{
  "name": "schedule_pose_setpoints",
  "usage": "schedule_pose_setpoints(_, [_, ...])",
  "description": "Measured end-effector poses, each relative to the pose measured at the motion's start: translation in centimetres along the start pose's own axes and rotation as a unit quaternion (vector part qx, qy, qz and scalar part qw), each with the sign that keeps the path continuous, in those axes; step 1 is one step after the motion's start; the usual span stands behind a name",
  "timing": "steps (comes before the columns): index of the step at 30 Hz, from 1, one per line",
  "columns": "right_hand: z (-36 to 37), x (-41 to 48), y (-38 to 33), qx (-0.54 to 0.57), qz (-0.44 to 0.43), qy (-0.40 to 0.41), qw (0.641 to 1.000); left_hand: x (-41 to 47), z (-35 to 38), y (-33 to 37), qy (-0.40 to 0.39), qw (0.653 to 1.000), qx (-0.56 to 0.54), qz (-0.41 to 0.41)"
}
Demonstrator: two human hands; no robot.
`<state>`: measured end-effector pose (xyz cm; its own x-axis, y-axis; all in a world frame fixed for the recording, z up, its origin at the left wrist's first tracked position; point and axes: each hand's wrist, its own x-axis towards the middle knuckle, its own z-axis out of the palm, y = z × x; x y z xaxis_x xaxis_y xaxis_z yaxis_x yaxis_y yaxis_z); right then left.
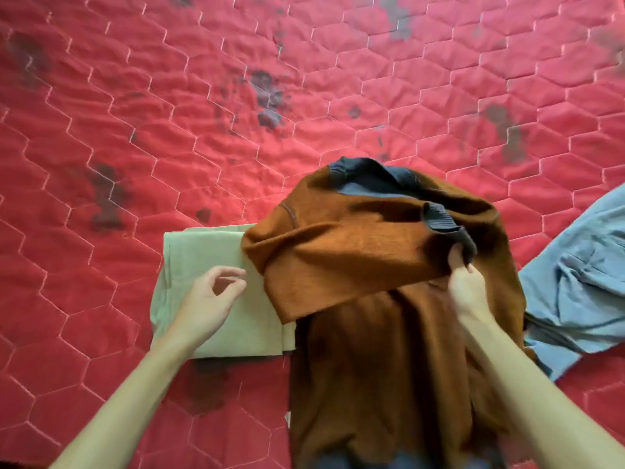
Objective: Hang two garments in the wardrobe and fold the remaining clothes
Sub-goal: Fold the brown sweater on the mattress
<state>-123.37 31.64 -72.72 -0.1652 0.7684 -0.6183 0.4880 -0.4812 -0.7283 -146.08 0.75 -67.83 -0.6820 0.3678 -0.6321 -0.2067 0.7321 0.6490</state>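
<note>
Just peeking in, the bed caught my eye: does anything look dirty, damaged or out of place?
Yes. The red quilted cover bears dark grey blotches scattered across it, stains or wear, I cannot tell which. The blue garment lies crumpled at the right, unlike the neatly folded beige garment. The brown sweater is half folded.

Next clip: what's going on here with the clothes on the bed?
A person is folding a brown sweater on a red quilted bedspread. The right hand pinches the sweater's dark ribbed cuff, with that sleeve lying across the body of the sweater. The left hand hangs loosely curled above a folded beige garment, holding nothing. That garment lies flat to the left, partly under the sweater's edge. A light blue garment lies crumpled and unfolded to the right.
</note>
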Motion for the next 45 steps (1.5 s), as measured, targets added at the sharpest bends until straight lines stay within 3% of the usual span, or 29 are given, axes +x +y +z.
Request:
schedule_pose_setpoints(6, [-3.9, 4.5, -0.2, 0.158, 0.101, 0.044, 0.981, 2.6, 6.2, 0.8, -0.012, 0.995, 0.097, 0.022])
schedule_pose_setpoints(11, [-6.2, 7.2, 0.2, 0.229, 0.167, 0.006, 0.959, 4.6, 11.7, 3.9, 0.091, 0.989, 0.114, 0.008])
schedule_pose_setpoints(16, [-7.9, 7.5, 0.7, 0.271, 0.168, -0.083, 0.944, 7.2, 15.2, 5.8, 0.152, 0.987, 0.051, -0.023])
schedule_pose_setpoints(20, [-8.9, 8.5, 2.0, 0.331, 0.159, -0.060, 0.928, 9.4, 14.4, 6.4, 0.160, 0.986, 0.011, -0.047])
schedule_pose_setpoints(24, [-9.4, 9.3, 2.5, 0.385, 0.126, -0.076, 0.911, 8.2, 11.0, 7.7, 0.204, 0.977, 0.047, 0.047])
schedule_pose_setpoints(27, [-8.6, 8.8, 2.9, 0.217, 0.107, -0.083, 0.967, 7.7, 7.9, 7.6, 0.244, 0.961, 0.107, 0.073])
schedule_pose_setpoints(30, [-7.7, 8.8, 4.0, 0.037, 0.029, 0.000, 0.999, 8.5, 7.1, 6.1, 0.223, 0.959, 0.174, 0.032])
schedule_pose_setpoints(33, [-8.1, 9.3, 5.4, -0.157, -0.083, 0.086, 0.980, 8.8, 8.6, 5.7, 0.245, 0.932, 0.263, 0.036])
schedule_pose_setpoints(36, [-9.8, 8.8, 7.1, -0.256, -0.125, 0.153, 0.946, 8.4, 11.2, 5.6, 0.287, 0.865, 0.391, 0.126])
schedule_pose_setpoints(38, [-11.6, 7.6, 8.0, -0.333, -0.103, 0.175, 0.921, 8.2, 13.4, 5.5, 0.258, 0.839, 0.442, 0.183])
schedule_pose_setpoints(41, [-14.2, 4.9, 10.4, -0.367, -0.027, 0.140, 0.919, 7.1, 18.0, 6.2, 0.171, 0.820, 0.462, 0.293])
schedule_pose_setpoints(45, [-16.3, 0.8, 13.4, -0.429, 0.082, 0.044, 0.898, 3.9, 25.7, 7.5, 0.025, 0.825, 0.416, 0.381])
